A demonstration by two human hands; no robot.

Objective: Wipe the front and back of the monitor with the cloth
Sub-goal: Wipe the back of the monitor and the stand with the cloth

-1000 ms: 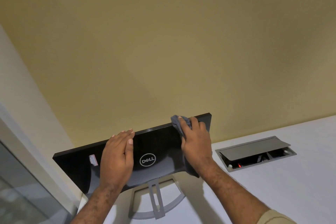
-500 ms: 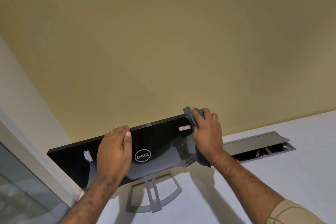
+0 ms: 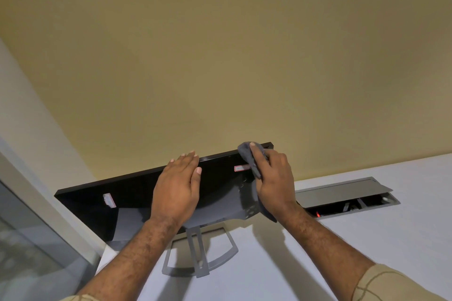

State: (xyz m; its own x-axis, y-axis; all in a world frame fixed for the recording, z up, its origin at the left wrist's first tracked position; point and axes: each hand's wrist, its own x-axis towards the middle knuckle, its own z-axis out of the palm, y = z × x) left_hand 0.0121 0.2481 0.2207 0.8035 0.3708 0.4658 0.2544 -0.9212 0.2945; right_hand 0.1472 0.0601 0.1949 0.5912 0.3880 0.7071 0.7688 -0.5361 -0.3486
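Back-wipe step: monitor [image 3: 137,200] stands on worktop [image 3: 367,239] w/ rear facing us, left hand [image 3: 176,190] flat, bracing it, right hand [image 3: 274,183] clenched on cloth [image 3: 245,154] near top-right corner; next prob. sweeps across remaining back.

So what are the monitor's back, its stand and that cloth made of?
Monitor back: glossy black plastic, apparently; it mirrors the surroundings. Stand: matte grey, metal or painted plastic, can't tell. Cloth: soft grey fabric, maybe microfibre, bunched in folds under the right hand.
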